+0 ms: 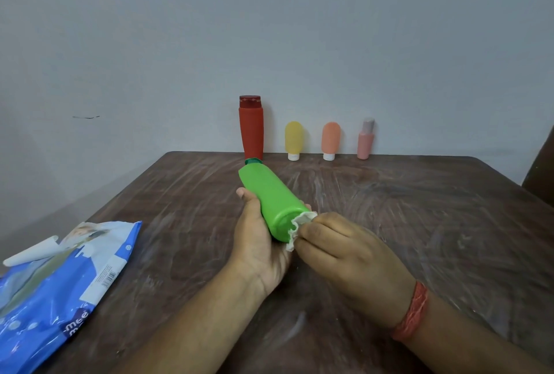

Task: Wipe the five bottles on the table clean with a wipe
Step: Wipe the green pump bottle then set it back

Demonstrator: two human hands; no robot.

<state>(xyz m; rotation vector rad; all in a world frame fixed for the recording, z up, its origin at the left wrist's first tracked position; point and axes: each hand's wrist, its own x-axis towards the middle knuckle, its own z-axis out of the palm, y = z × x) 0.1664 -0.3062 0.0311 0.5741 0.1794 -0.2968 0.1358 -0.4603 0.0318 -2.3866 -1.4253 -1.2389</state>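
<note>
The left hand (263, 241) cradles the green bottle (271, 203) from below, fingers curled round it, long axis running away from the person, cap far. The right hand (344, 253) pinches the wipe (296, 228) against its near base.

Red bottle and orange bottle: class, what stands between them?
In the head view, only the yellow bottle stands between the red bottle and orange bottle.

Four bottles (308, 134) at table (419, 224) back edge — wipes pack (60, 283) front-left.
</note>
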